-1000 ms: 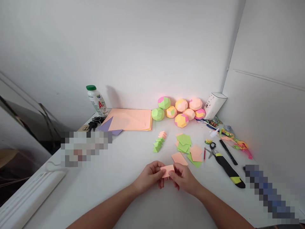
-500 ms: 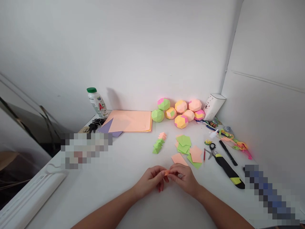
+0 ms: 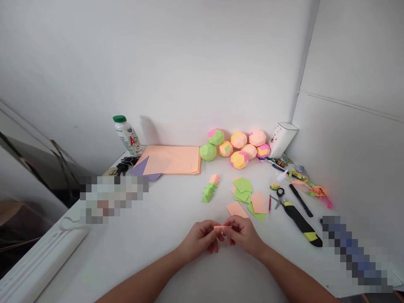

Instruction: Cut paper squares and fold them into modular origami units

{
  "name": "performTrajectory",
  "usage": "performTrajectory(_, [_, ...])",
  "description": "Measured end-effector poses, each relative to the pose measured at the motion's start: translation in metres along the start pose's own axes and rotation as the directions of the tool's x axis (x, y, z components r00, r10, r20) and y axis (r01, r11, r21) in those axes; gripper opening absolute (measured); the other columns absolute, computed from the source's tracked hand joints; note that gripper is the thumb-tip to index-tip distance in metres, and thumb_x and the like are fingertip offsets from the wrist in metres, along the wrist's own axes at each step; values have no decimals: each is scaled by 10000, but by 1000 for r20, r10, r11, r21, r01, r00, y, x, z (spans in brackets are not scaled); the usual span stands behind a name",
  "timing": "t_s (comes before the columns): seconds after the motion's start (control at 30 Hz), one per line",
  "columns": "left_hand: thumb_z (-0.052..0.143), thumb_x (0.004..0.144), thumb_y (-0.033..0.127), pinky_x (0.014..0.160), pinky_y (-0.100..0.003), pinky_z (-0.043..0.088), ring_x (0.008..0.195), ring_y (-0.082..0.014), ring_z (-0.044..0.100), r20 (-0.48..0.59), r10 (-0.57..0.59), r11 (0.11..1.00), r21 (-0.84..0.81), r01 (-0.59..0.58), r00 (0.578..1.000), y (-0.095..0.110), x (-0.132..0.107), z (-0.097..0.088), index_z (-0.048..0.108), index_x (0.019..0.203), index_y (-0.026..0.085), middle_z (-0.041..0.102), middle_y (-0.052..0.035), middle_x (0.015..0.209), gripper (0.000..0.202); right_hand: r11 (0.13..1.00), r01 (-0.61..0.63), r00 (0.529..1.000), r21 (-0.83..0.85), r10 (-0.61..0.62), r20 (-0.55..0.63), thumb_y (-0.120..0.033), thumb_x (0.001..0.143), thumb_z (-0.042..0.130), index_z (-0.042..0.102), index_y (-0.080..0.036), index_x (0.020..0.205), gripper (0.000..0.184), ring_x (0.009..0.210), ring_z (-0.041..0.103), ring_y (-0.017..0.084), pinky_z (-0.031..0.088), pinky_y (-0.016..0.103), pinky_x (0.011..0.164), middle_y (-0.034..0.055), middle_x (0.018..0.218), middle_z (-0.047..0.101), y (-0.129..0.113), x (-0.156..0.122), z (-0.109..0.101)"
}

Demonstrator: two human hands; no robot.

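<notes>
Smooth white table (image 3: 151,235), left hand (image 3: 202,239) and right hand (image 3: 244,236), each grip pinching thin folded peach paper (image 3: 222,227)

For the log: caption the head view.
Left hand and right hand pinch a folded peach paper above the table.

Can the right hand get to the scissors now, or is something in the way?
Probably yes. The scissors lie beyond the right hand, on its own side, with only flat paper squares near the way. But it and the left hand pinch the folded peach paper.
</notes>
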State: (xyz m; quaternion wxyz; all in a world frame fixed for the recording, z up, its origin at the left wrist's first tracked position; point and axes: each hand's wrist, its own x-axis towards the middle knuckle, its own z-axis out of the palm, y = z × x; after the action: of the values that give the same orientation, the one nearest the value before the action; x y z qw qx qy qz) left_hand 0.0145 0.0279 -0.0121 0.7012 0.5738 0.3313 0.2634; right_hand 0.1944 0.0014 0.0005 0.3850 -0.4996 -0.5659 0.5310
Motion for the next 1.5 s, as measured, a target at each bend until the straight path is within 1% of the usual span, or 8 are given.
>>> performTrajectory(0.17, [540,809,479,447,-210,416,482,-97,568,-4,9,1000,6,-9,1000,-2,1,0,586,807,143,640,-28,725,339,1000,-3,1000,-2,3,1,-386,776,628,571,-156,767,237,446,518,95,418,219,432,-2,595,604,2,0,1])
performTrajectory(0.33, [524,814,490,429,-205,405,466,-101,569,-30,-3,1000,-24,3,1000,-4,1,0,560,792,152,632,-12,683,341,1000,16,998,-19,-15,55,-358,797,611,586,-156,809,204,484,539,98,439,219,458,14,653,628,4,1,0])
performTrajectory(0.6, [540,810,461,428,-199,395,445,-90,550,-23,24,997,70,-22,999,-7,1,-1,569,738,146,623,-7,640,325,1000,-1,998,-16,2,60,-358,801,601,558,-155,725,221,422,529,85,404,197,405,0,616,613,6,0,0])
performTrajectory(0.87, [525,815,477,431,-202,399,444,-84,531,-68,51,998,32,-49,996,-6,0,1,529,727,152,603,0,631,336,999,28,997,-30,-26,73,-330,808,586,576,-153,734,191,456,549,89,419,196,426,5,635,614,5,1,2])
performTrajectory(1.07, [557,791,479,380,-191,358,388,-83,516,-77,35,999,15,-34,996,-7,2,2,477,720,171,584,29,571,326,997,61,997,-56,-59,49,-275,811,555,574,-160,728,143,466,530,79,423,195,444,-4,640,603,5,1,8])
performTrajectory(1.23, [546,790,498,369,-191,359,381,-88,531,-77,2,1000,31,1,997,-7,0,4,474,733,170,601,21,578,341,995,26,1000,-93,-27,-6,-217,773,548,545,-165,663,121,431,521,84,406,192,412,-27,572,556,6,-1,11])
performTrajectory(1.4, [552,775,523,344,-176,328,349,-81,518,-148,-13,1000,-26,9,989,-1,-1,4,445,720,176,592,33,550,367,985,1,996,-170,-15,-82,-152,740,524,523,-168,633,108,416,505,83,383,190,405,-35,529,541,2,2,-3])
performTrajectory(1.5, [560,776,515,336,-177,338,325,-77,501,-186,-29,994,-107,9,982,0,0,3,425,717,183,580,49,528,364,993,1,989,-121,-19,-145,-157,762,496,496,-173,648,116,430,499,80,396,194,414,-28,571,552,-2,5,-14])
